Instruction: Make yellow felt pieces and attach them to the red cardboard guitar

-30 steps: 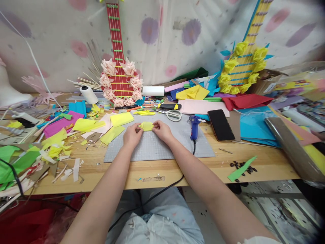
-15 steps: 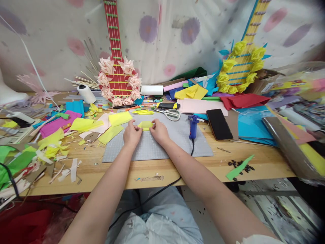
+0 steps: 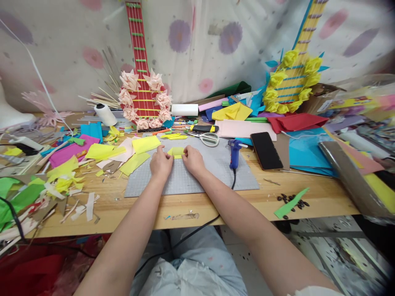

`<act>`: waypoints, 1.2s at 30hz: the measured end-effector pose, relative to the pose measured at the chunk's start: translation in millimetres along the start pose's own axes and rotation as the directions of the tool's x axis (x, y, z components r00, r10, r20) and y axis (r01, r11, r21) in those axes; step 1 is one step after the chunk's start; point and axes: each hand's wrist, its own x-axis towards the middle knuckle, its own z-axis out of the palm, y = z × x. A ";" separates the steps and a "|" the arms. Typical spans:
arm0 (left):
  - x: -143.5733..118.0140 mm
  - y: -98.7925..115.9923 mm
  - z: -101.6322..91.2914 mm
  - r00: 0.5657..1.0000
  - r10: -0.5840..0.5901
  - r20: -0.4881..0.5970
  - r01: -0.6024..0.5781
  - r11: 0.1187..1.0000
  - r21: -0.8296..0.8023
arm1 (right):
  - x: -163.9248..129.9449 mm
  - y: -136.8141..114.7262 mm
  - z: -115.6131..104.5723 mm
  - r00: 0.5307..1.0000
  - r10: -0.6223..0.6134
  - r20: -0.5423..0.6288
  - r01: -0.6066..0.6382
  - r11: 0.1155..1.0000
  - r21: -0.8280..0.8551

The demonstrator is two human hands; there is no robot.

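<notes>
A small piece of yellow paper (image 3: 177,153) lies between my hands over the grey cutting mat (image 3: 185,181), with a folded strip along its near edge. My left hand (image 3: 161,163) pinches its left end, thumb and forefinger closed. At the right end my right hand (image 3: 193,161) grips it with bent fingers, the fingertips partly hidden behind the hand. Just beyond the paper are thin yellow strips (image 3: 174,136) and a pair of scissors (image 3: 210,139). A blue glue gun (image 3: 235,154) rests on the mat's right side.
Yellow sheets (image 3: 146,144) and scraps crowd the left. A black phone (image 3: 266,150) lies right of the mat, near blue paper (image 3: 310,148). Behind stand a red paper guitar (image 3: 143,100) with pink flowers and a yellow one (image 3: 289,84). Dark seeds (image 3: 293,201) sit near the front edge.
Both hands keep their hold on the yellow paper in nearly the same place. My right fingers have shifted very slightly.
</notes>
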 end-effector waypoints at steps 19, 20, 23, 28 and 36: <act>-2.1 3.7 5.9 0.951 0.309 -0.018 -0.301 0.938 0.172 | -4.6 -9.1 -1.8 0.997 -0.048 0.057 0.061 0.969 -0.239; -2.7 4.2 5.9 0.953 0.303 -0.027 -0.295 0.941 0.169 | -4.9 -10.1 -2.6 0.997 -0.049 0.063 0.063 0.968 -0.244; -3.4 4.1 6.0 0.958 0.286 -0.027 -0.279 0.948 0.150 | -5.3 -11.3 -4.0 0.996 -0.050 0.076 0.067 0.966 -0.248; -0.5 -1.0 5.5 0.975 0.222 0.001 -0.221 0.969 0.110 | -4.3 -5.7 -2.2 0.994 -0.071 0.078 0.087 0.969 -0.230; 1.6 -4.9 3.4 0.982 0.183 0.042 -0.184 0.982 0.032 | -3.5 0.3 -0.2 0.990 -0.101 0.102 0.120 0.971 -0.207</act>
